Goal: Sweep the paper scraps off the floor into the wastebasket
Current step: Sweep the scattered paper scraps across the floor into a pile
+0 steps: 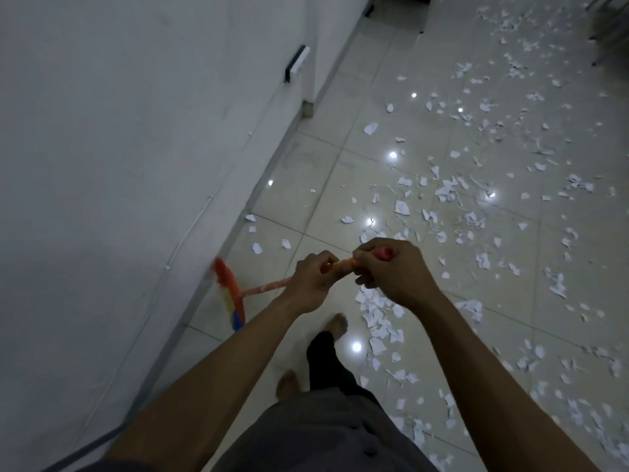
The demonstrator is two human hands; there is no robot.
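Observation:
I hold an orange-handled broom (269, 287) with both hands. My left hand (311, 282) grips the handle lower down, and my right hand (391, 270) grips its red top end. The broom's multicoloured head (228, 291) is blurred and lies against the base of the white wall at the left. White paper scraps (377, 315) lie in a loose pile just right of my hands, and many more scraps (476, 185) are scattered across the tiled floor to the right and far back. No wastebasket is in view.
A white wall (119, 165) runs along the left with a thin cable along its base. My bare feet (337, 323) stand on the glossy tiles below my hands. Furniture legs (599, 46) show at the top right.

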